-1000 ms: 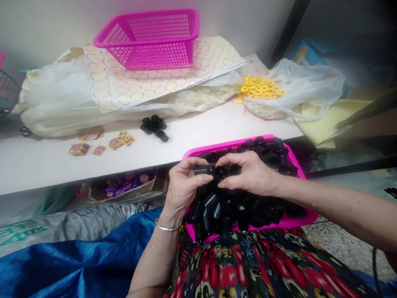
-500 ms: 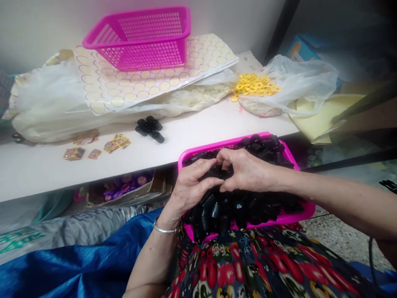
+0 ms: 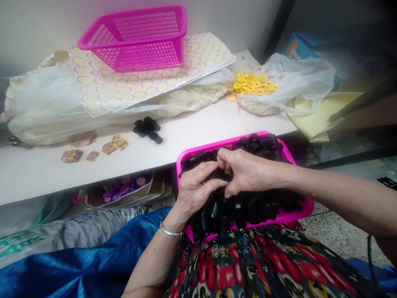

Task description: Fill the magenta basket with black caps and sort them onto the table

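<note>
A pink basket (image 3: 305,209) full of small black plastic parts (image 3: 238,207) rests on the lap, against the table edge. Over its middle my left hand (image 3: 197,184) and my right hand (image 3: 248,171) meet at the fingertips. Both are curled round a black part between them, which hardly stands out from the black pile below. My left wrist wears a silver bangle (image 3: 170,231). A small group of black parts (image 3: 148,129) lies on the white table (image 3: 173,145), left of the basket.
Behind stands another pink basket (image 3: 149,54) on sheets of round stickers (image 3: 149,85). Yellow rings (image 3: 252,84) lie beside a clear bag (image 3: 297,78). Small printed pieces (image 3: 115,144) are on the left of the table. Below it is a box of purple items (image 3: 124,188).
Both hands stay together over the basket; my left hand's thumb has shifted slightly right and my right thumb slightly lower. The view has moved a little.
</note>
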Action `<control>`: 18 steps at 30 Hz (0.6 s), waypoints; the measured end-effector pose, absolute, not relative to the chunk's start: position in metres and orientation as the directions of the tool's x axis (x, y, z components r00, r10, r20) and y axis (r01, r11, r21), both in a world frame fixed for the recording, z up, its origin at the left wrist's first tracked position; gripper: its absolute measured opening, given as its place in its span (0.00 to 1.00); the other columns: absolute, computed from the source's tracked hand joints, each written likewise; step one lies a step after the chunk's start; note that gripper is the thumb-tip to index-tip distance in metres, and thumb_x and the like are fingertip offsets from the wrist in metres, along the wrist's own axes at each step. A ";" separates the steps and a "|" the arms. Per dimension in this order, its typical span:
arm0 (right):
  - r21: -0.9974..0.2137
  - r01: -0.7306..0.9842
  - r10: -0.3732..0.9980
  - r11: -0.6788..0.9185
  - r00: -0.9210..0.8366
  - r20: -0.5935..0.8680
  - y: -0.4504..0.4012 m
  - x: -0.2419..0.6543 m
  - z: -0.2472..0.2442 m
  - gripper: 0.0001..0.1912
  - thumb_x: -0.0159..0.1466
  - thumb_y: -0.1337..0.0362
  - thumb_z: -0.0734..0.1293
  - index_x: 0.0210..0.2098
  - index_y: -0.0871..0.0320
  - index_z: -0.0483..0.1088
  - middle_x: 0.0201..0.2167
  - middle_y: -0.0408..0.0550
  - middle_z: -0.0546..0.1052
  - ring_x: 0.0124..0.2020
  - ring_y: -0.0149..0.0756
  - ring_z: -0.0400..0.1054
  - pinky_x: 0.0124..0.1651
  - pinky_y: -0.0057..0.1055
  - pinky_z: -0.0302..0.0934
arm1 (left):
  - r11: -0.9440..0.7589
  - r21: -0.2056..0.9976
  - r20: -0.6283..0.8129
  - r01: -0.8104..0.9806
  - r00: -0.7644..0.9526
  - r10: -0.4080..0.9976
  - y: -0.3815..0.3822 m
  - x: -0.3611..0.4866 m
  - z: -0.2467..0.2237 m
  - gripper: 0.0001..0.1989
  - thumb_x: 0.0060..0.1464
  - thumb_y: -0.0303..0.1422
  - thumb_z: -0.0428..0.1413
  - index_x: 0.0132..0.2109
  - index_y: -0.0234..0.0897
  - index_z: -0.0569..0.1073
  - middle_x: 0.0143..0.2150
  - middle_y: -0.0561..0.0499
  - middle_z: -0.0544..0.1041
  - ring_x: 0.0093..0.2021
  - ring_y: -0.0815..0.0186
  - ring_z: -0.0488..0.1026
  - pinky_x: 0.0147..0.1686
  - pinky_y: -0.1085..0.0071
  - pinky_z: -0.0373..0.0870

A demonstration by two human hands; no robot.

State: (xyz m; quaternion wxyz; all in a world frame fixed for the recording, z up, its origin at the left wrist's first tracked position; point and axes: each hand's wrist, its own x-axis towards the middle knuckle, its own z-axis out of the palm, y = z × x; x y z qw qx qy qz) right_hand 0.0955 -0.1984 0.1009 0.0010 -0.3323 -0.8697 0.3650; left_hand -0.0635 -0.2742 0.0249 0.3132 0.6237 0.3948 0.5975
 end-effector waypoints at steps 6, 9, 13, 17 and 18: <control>-0.748 0.538 0.585 0.389 -0.772 -0.250 -0.198 0.094 0.107 0.24 0.40 0.65 0.76 0.31 0.56 0.59 0.25 0.35 0.64 0.25 0.27 0.57 0.25 0.26 0.49 | -0.144 0.937 0.082 -0.317 -0.202 0.976 -0.275 -0.059 0.012 0.15 0.45 0.33 0.67 0.43 0.42 0.82 0.38 0.48 0.82 0.31 0.69 0.75 0.31 0.75 0.72; -0.756 0.543 0.596 0.365 -0.760 -0.258 -0.197 0.093 0.106 0.24 0.40 0.66 0.76 0.30 0.56 0.59 0.25 0.35 0.64 0.25 0.27 0.57 0.24 0.26 0.49 | -0.026 0.857 -0.083 -0.515 -0.187 0.979 -0.272 -0.056 0.014 0.15 0.42 0.37 0.69 0.39 0.39 0.83 0.32 0.47 0.81 0.22 0.76 0.67 0.19 0.81 0.62; -0.762 0.548 0.608 0.345 -0.749 -0.263 -0.197 0.093 0.102 0.24 0.40 0.65 0.76 0.29 0.56 0.59 0.24 0.35 0.64 0.25 0.27 0.56 0.24 0.26 0.49 | -0.017 0.832 -0.114 -0.554 -0.202 0.973 -0.269 -0.055 0.019 0.16 0.37 0.36 0.71 0.37 0.37 0.83 0.30 0.47 0.80 0.23 0.75 0.68 0.19 0.81 0.61; -0.760 0.553 0.617 0.341 -0.742 -0.263 -0.198 0.092 0.100 0.24 0.39 0.65 0.76 0.29 0.56 0.59 0.24 0.35 0.64 0.25 0.26 0.56 0.23 0.26 0.48 | -0.049 0.873 -0.062 -0.486 -0.208 0.976 -0.270 -0.056 0.014 0.15 0.40 0.34 0.70 0.39 0.39 0.83 0.30 0.49 0.80 0.24 0.75 0.69 0.21 0.80 0.63; -0.755 0.561 0.621 0.341 -0.737 -0.267 -0.198 0.091 0.100 0.24 0.39 0.66 0.76 0.29 0.56 0.60 0.24 0.35 0.63 0.24 0.26 0.55 0.23 0.26 0.48 | -0.071 0.889 -0.029 -0.453 -0.211 0.977 -0.271 -0.056 0.013 0.15 0.41 0.34 0.69 0.40 0.41 0.82 0.32 0.49 0.80 0.25 0.74 0.71 0.23 0.80 0.66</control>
